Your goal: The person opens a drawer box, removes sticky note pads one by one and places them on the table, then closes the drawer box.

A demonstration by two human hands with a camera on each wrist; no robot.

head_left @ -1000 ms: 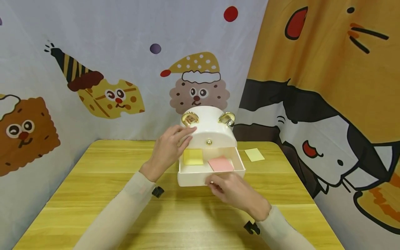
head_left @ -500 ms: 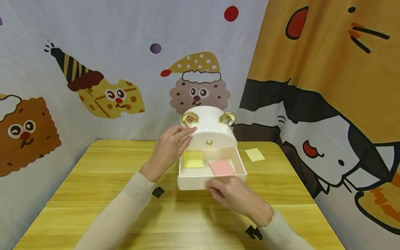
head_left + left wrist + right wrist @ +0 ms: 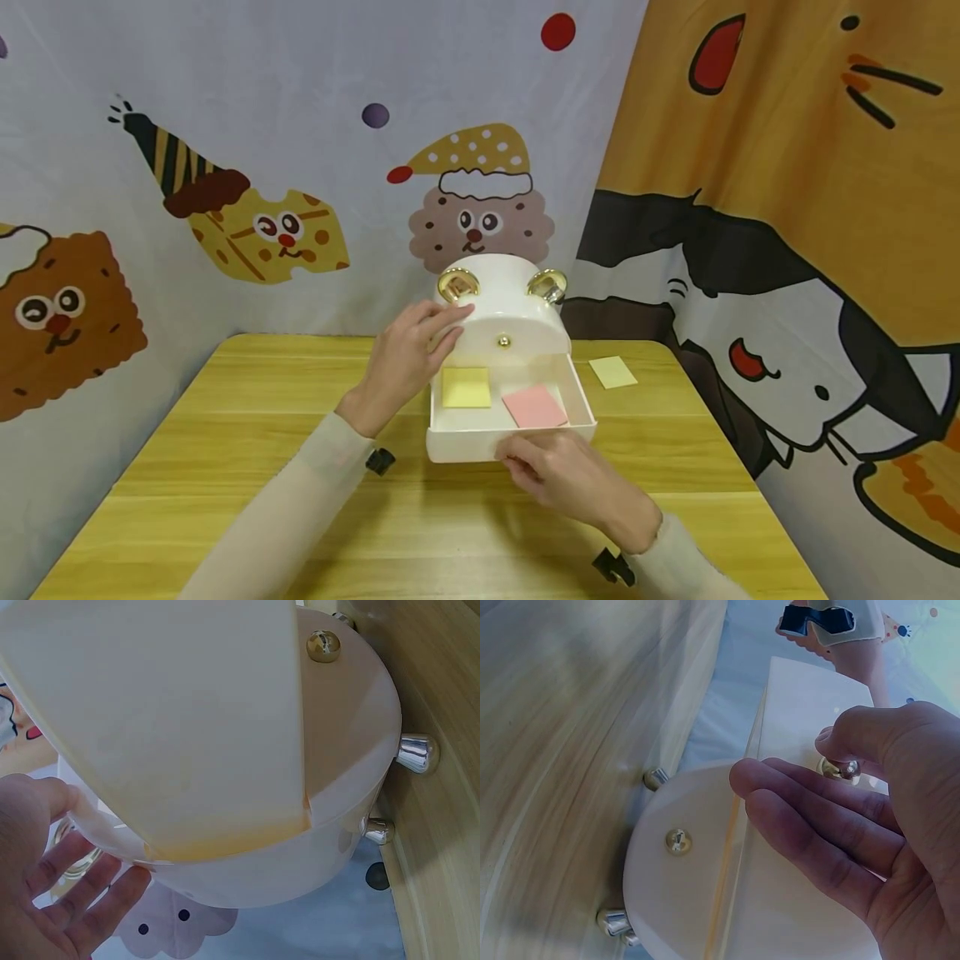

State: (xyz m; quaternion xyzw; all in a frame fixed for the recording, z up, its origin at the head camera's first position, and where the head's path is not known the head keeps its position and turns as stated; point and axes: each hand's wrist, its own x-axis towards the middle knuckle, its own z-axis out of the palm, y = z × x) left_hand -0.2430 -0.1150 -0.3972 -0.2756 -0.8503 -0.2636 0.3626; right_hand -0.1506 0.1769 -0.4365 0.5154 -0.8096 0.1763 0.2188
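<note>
A white rounded drawer box [image 3: 504, 287] with gold ears stands at the table's back, its middle drawer [image 3: 461, 446] pulled out. Inside lie a yellow sticky note pad [image 3: 466, 388] on the left and a pink sticky note pad [image 3: 535, 407] on the right. My right hand [image 3: 566, 475] pinches the drawer's gold knob [image 3: 840, 769] between thumb and index finger; the other fingers extend past the drawer front in the right wrist view. My left hand [image 3: 405, 354] rests against the box's left side, its spread fingers [image 3: 112, 900] touching the curved wall.
A pale yellow sticky note [image 3: 613, 372] lies on the wooden table [image 3: 262, 433], right of the box. Gold knobs mark the upper drawer front [image 3: 480, 337] and the lower drawer front [image 3: 352, 697]. Printed cloth [image 3: 300, 67] hangs behind and to the right.
My right hand has moved slightly toward me, drawing the drawer further out with both note pads in it. My left hand stays in place on the box.
</note>
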